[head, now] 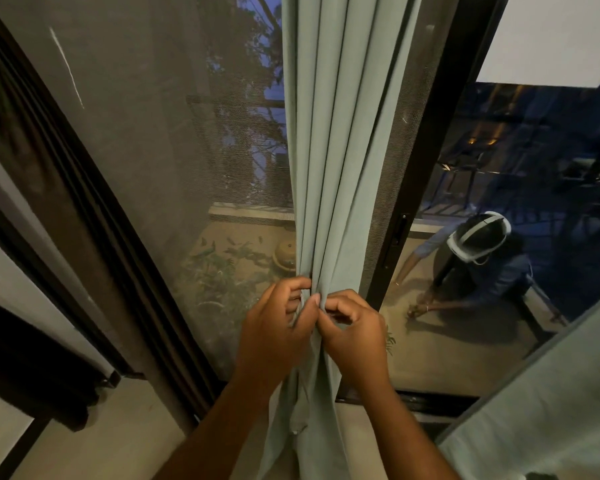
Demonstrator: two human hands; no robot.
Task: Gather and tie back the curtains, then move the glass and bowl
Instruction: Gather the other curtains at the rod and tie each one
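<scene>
Pinching the gathered curtain (pixel 326 168) between our left hand (pixel 274 327) and right hand (pixel 355 336), both clenched on its folds, we should keep the pleats bunched tight while knotting; it hangs against the far mesh door (pixel 146 133).

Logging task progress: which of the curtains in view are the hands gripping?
The pale green curtain at centre, pinched by both the left hand and right hand; the dark brown curtain hangs untouched.

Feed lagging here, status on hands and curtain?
Left hand and right hand both pinching gathered green curtain. No tie visible. Glass, bowl out of view. Nothing obstructing.
</scene>
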